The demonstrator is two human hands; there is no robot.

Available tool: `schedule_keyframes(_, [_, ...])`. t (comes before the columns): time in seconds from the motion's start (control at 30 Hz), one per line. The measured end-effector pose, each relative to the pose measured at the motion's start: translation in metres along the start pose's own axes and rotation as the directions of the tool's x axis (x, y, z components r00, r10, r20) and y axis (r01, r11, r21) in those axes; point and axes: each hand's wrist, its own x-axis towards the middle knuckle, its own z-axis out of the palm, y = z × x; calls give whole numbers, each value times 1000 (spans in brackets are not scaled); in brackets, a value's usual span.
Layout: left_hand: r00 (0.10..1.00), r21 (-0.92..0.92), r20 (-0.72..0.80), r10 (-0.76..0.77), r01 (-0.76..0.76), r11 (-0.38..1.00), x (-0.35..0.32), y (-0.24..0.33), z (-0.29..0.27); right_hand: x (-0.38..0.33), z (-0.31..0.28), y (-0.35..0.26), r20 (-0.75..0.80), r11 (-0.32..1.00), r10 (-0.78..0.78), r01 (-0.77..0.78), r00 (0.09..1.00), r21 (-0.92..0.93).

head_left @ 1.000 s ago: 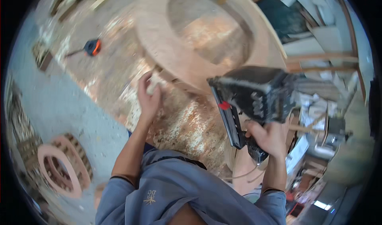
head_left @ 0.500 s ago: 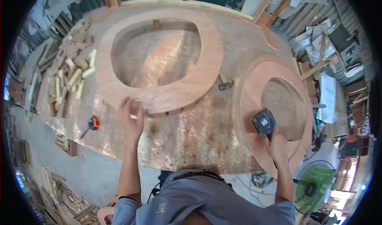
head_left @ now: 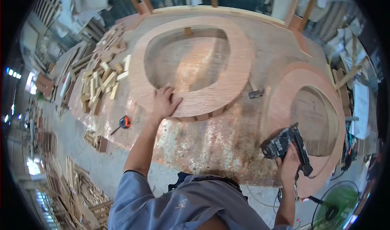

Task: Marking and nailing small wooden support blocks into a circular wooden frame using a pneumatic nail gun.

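A large plywood ring (head_left: 240, 55) lies on the worktable, with small wood blocks showing under its near edge. My left hand (head_left: 163, 104) rests on the ring's near-left part, fingers stretched toward the opening and thumb apart. In my right hand (head_left: 290, 165) is a black nail gun (head_left: 279, 146), gripped by its handle and turned sideways. The gun is above the near-left part of a second plywood ring (head_left: 280, 92); whether it touches that ring cannot be made out. A hammer (head_left: 256, 94) lies between the two rings.
Several short wood blocks (head_left: 101, 80) are heaped at the table's left. An orange-and-black tape measure (head_left: 125, 122) lies near the front-left edge. Wood strips (head_left: 79, 185) cover the floor at lower left. A green fan (head_left: 335, 209) stands at lower right, and a hose trails from the gun.
My left hand has come to rest on the large ring after being blurred at its near edge. The nail gun has turned from end-on to sideways. The whole view has shifted, moving things rightward.
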Motion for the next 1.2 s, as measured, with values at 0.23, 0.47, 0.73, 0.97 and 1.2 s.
schedule_keyframes(0.23, [882, 78, -416, -223, 278, 957, 5, -107, -5, -9, -6, -14, -129, 995, -95, 88, 987, -57])
schedule_keyframes(0.47, [556, -889, 313, -769, 457, -32, 32, -230, -29, -43, 9, -152, -172, 987, 51, -23, 984, 160])
schedule_keyframes(0.73, [742, -853, 522, -420, 445, -274, 51, -249, -12, 25, 123, -357, 54, 362, 175, -115, 983, 925])
schedule_keyframes(0.97, [746, -815, 548, -379, 373, -444, -15, -235, -24, 59, 120, -391, -15, 260, 360, -85, 933, 962])
schedule_keyframes(1.2, [858, -823, 456, -236, 305, -479, -74, -110, 9, 149, 85, -254, -182, 627, 135, 59, 974, 777])
